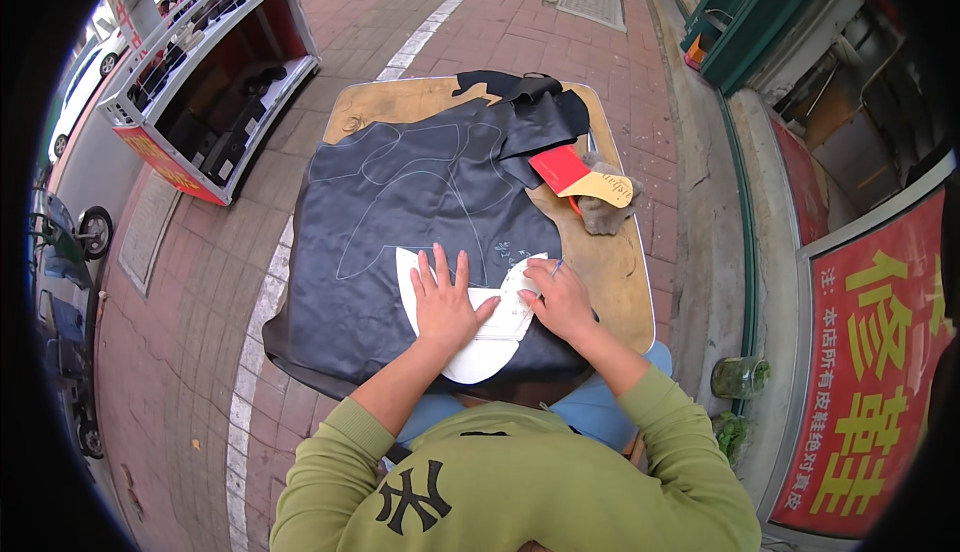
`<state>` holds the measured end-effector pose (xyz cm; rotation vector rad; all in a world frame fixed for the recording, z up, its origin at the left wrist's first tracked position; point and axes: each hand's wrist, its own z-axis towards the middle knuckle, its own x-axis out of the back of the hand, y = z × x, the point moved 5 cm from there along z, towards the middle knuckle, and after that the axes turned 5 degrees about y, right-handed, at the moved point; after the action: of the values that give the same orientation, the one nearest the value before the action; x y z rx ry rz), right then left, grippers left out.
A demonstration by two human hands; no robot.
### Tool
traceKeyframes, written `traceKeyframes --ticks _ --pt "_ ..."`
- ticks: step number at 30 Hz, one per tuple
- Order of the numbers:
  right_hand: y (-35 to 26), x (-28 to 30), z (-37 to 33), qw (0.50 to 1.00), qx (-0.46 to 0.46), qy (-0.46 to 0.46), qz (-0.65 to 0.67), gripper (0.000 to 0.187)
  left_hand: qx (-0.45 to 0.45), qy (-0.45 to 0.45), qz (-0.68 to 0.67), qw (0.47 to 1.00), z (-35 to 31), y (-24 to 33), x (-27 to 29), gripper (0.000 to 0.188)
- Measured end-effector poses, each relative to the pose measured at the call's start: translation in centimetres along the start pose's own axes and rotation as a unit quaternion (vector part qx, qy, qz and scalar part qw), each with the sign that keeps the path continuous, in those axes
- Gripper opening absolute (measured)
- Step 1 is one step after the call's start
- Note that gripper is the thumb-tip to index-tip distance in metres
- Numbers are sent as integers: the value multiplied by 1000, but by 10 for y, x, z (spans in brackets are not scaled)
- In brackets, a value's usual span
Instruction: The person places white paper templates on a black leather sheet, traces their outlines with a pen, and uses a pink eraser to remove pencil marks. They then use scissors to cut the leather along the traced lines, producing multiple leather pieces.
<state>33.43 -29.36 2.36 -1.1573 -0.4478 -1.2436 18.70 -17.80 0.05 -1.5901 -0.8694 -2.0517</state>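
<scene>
A sheet of black leather (345, 222) covers most of the small table, with pale curved outlines drawn over its far part. On its near part lies a white paper pattern (480, 360) with a curved edge. My left hand (445, 304) rests flat on the pattern, fingers spread. At the pattern's right edge, my right hand (562, 297) is closed around a thin pen-like tool (557, 267) with a bluish shaft. Its tip is hidden by the fingers. Small pale marks are written on the leather just beyond that hand.
Wooden tabletop (365, 102) shows around the leather. At the far right lie black leather scraps (545, 122), a red and yellow card (560, 166) and a grey lump (605, 217). A white-framed cabinet (215, 102) stands left on the brick pavement; a red sign (865, 372) stands right.
</scene>
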Motion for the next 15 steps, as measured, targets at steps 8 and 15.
traceKeyframes --ticks 8,15 --pt "-5 -16 5 999 24 28 38 31 3 -37 18 999 1 -1 -2 91" --pt "0 -16 3 998 16 24 61 30 5 -31 1 1000 2 -1 -2 90"
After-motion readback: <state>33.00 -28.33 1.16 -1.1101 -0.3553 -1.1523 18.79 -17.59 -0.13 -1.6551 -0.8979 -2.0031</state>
